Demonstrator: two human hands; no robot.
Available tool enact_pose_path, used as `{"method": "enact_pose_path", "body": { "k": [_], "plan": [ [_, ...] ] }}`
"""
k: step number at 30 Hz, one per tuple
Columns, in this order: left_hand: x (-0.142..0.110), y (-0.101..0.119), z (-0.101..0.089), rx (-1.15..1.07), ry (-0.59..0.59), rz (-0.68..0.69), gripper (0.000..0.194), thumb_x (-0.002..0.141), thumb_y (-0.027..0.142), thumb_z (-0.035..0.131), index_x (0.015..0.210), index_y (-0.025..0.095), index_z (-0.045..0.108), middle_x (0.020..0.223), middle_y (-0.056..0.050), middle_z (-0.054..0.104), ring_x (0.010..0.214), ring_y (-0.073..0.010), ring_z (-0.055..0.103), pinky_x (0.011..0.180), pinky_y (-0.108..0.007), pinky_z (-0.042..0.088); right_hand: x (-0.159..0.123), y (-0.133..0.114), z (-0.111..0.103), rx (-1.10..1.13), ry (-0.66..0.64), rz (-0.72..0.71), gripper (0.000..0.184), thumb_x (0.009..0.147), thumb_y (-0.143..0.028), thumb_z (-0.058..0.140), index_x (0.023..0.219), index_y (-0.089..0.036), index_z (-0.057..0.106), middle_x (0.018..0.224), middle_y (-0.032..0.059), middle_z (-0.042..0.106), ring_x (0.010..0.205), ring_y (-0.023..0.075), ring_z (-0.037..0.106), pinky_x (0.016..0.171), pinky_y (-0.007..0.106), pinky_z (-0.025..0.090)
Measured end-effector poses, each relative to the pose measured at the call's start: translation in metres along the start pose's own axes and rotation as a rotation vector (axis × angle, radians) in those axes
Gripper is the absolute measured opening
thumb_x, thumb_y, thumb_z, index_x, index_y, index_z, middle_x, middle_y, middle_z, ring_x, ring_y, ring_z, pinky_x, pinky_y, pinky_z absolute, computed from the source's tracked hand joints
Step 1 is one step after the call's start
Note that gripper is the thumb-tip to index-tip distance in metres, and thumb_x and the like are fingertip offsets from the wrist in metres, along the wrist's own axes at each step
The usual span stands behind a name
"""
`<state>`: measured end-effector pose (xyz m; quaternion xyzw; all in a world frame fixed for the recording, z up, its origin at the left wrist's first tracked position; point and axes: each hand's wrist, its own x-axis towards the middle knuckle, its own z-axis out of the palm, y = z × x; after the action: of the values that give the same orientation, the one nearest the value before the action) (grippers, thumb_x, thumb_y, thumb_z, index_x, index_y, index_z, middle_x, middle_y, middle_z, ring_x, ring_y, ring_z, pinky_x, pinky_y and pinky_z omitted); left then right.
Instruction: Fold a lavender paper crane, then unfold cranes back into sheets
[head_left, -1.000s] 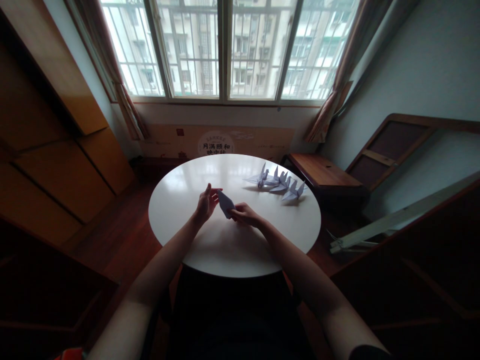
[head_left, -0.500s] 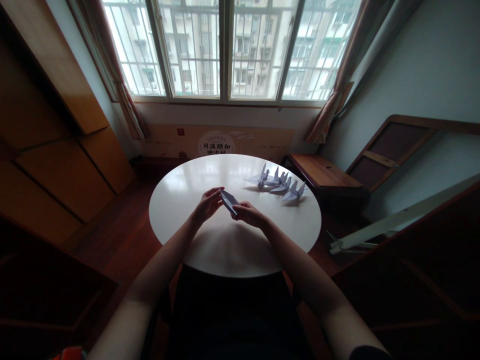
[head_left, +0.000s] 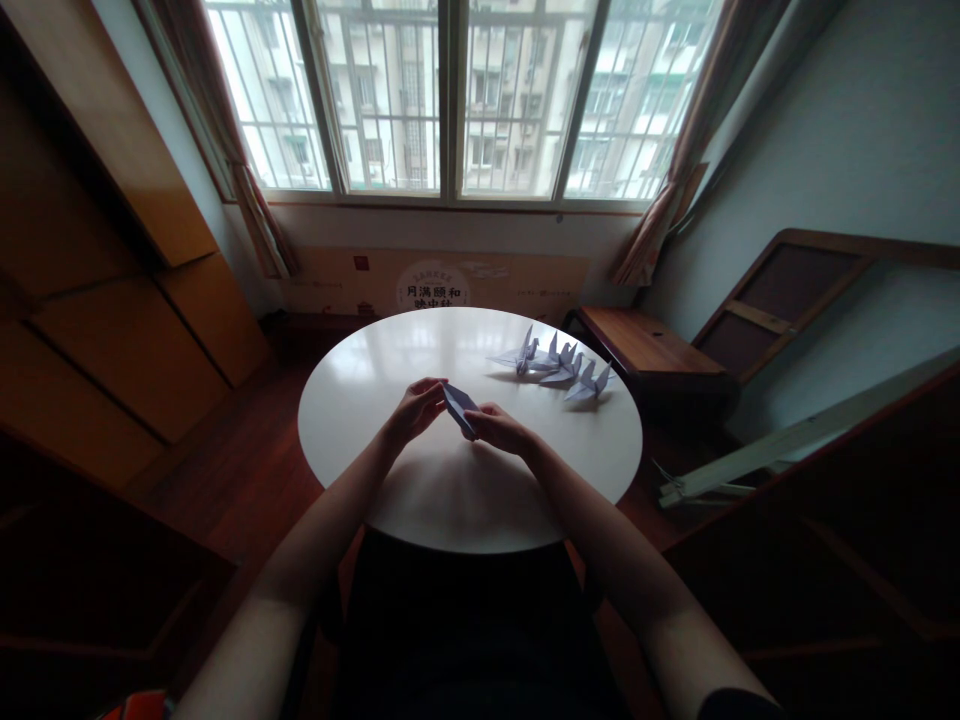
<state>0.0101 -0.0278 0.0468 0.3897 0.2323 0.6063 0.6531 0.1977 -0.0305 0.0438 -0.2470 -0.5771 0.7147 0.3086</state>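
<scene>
Between my hands, above the middle of the white round table (head_left: 337, 430), is a folded piece of paper (head_left: 459, 408), bluish-grey, long and pointed like a narrow diamond. My left hand (head_left: 417, 410) pinches its upper left tip between thumb and fingers. Lower down, my right hand (head_left: 496, 427) grips the paper's right edge near the bottom end, thumb on top. The fingers behind the paper are partly hidden. Several folded paper cranes (head_left: 559, 360) stand close together on the table's far right side, apart from both hands.
A low wooden bench (head_left: 649, 345) stands behind the table to the right. Wooden cabinets (head_left: 195, 330) line the left side. A printed panel (head_left: 322, 282) is below the barred window (head_left: 450, 100). A pale green beam (head_left: 720, 477) leans at the right.
Both hands keep their hold on the folded paper. The paper and the left fingertips have shifted very slightly; the cranes have stayed in place.
</scene>
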Motion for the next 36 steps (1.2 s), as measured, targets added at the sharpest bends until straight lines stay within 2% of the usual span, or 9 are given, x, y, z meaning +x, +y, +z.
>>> {"method": "enact_pose_path", "body": {
  "k": [8, 16, 19, 23, 27, 31, 36],
  "plan": [
    [0.003, -0.005, -0.007, -0.007, -0.019, -0.033, 0.030, 0.053, 0.025, 0.090, 0.074, 0.013, 0.073, 0.068, -0.004, 0.069, 0.063, -0.0135, 0.063, 0.063, -0.025, 0.049, 0.000, 0.004, -0.003, -0.112, 0.000, 0.006, 0.040, 0.056, -0.045, 0.084, 0.065, -0.009, 0.068, 0.059, 0.0023, 0.062, 0.055, 0.0102, 0.053, 0.055, 0.024, 0.038],
    [0.003, -0.003, -0.006, 0.016, -0.011, -0.030, 0.031, 0.055, 0.025, 0.089, 0.078, 0.012, 0.073, 0.069, -0.006, 0.069, 0.066, -0.0157, 0.064, 0.067, -0.029, 0.049, 0.002, 0.006, -0.008, -0.214, 0.017, -0.067, 0.034, 0.060, -0.041, 0.082, 0.067, -0.010, 0.071, 0.058, 0.0019, 0.063, 0.054, 0.0109, 0.054, 0.056, 0.025, 0.041],
    [0.002, -0.001, -0.002, 0.047, 0.010, 0.001, 0.031, 0.059, 0.027, 0.086, 0.084, 0.013, 0.073, 0.069, -0.004, 0.068, 0.067, -0.0142, 0.063, 0.069, -0.028, 0.048, 0.006, 0.009, -0.010, -0.266, 0.071, -0.115, 0.033, 0.063, -0.042, 0.080, 0.069, -0.010, 0.072, 0.058, 0.0026, 0.064, 0.054, 0.0119, 0.055, 0.057, 0.026, 0.042],
    [0.004, -0.006, -0.001, 0.175, 0.027, 0.018, 0.035, 0.062, 0.034, 0.084, 0.087, 0.012, 0.073, 0.072, -0.004, 0.068, 0.066, -0.0135, 0.061, 0.065, -0.027, 0.046, 0.013, 0.017, -0.013, -0.416, 0.206, -0.234, 0.034, 0.064, -0.044, 0.078, 0.063, -0.011, 0.071, 0.055, 0.0033, 0.064, 0.051, 0.0123, 0.055, 0.054, 0.026, 0.042],
    [0.006, -0.019, -0.004, 0.377, -0.001, 0.032, 0.036, 0.063, 0.042, 0.082, 0.071, 0.009, 0.071, 0.064, -0.005, 0.065, 0.057, -0.0116, 0.054, 0.057, -0.026, 0.039, 0.014, 0.020, -0.013, -0.515, 0.223, -0.305, 0.034, 0.068, -0.045, 0.075, 0.065, -0.011, 0.072, 0.054, 0.0030, 0.063, 0.049, 0.0120, 0.054, 0.054, 0.026, 0.042],
    [0.006, -0.023, -0.006, 0.435, -0.048, 0.068, 0.040, 0.067, 0.048, 0.078, 0.067, 0.009, 0.071, 0.055, -0.003, 0.059, 0.050, -0.0097, 0.047, 0.051, -0.025, 0.033, 0.015, 0.022, -0.013, -0.484, 0.204, -0.273, 0.034, 0.067, -0.045, 0.075, 0.065, -0.011, 0.072, 0.053, 0.0033, 0.063, 0.049, 0.0125, 0.055, 0.054, 0.026, 0.043],
    [0.004, -0.018, -0.002, 0.425, -0.056, 0.090, 0.040, 0.068, 0.048, 0.077, 0.067, 0.009, 0.071, 0.056, -0.004, 0.061, 0.050, -0.0101, 0.048, 0.051, -0.025, 0.034, 0.017, 0.024, -0.014, -0.403, 0.183, -0.222, 0.033, 0.064, -0.043, 0.077, 0.065, -0.010, 0.072, 0.057, 0.0044, 0.065, 0.051, 0.0130, 0.057, 0.055, 0.026, 0.045]
  ]
}}
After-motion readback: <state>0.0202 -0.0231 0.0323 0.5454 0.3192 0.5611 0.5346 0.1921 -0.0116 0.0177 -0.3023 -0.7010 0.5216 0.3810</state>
